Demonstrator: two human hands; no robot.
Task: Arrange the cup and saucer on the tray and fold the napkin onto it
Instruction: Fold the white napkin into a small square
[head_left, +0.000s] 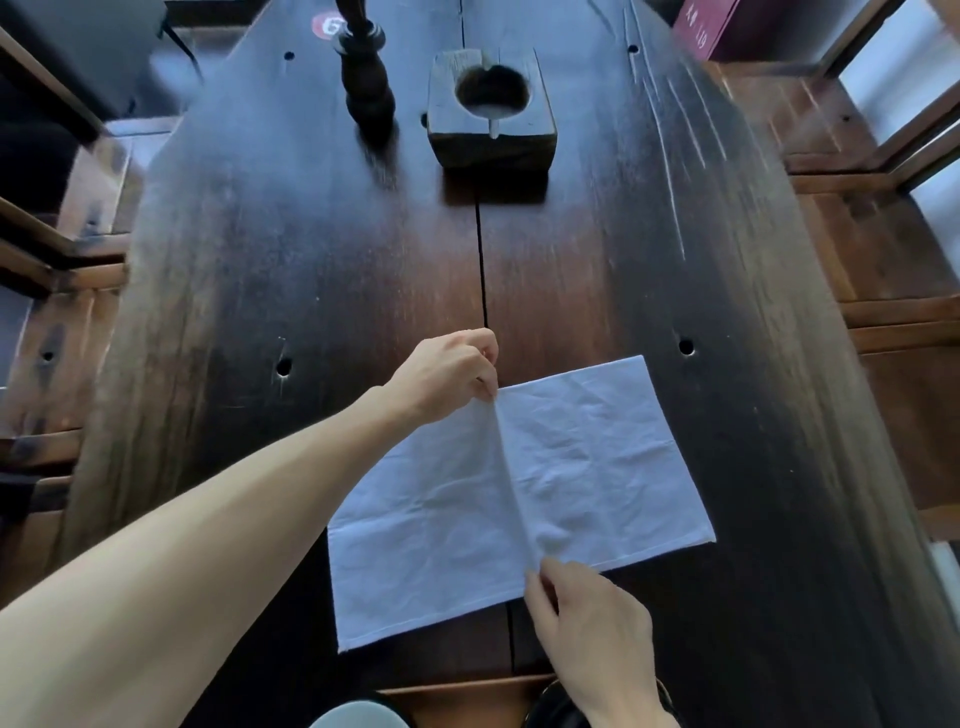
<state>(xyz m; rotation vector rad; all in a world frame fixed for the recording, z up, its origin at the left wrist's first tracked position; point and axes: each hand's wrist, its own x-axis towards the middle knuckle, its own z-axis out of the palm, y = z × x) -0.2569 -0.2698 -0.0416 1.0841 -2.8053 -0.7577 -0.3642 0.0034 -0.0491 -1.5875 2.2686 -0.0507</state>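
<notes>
Centrally, white napkin (519, 499) near table's (260, 260) near edge, left hand (447, 376) and right hand (592, 618) fingers pinched on its middle ridge, hollowed wooden block (491, 111) far end, hole's contents unclear.

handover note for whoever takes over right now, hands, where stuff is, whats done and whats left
Left hand: pinching the far end of the ridge in the white napkin.
Right hand: pinching the near end of the same ridge.
Napkin: spread on the dark wooden table, close to the near edge, one raised fold line running far to near through its middle.
Cup, saucer, tray: not clearly in view; two round shapes at the bottom edge are too cropped to name.
Done: first fold started.
Left: finish folding; arranging cup and saucer on the tray cannot be confirmed from here.
</notes>
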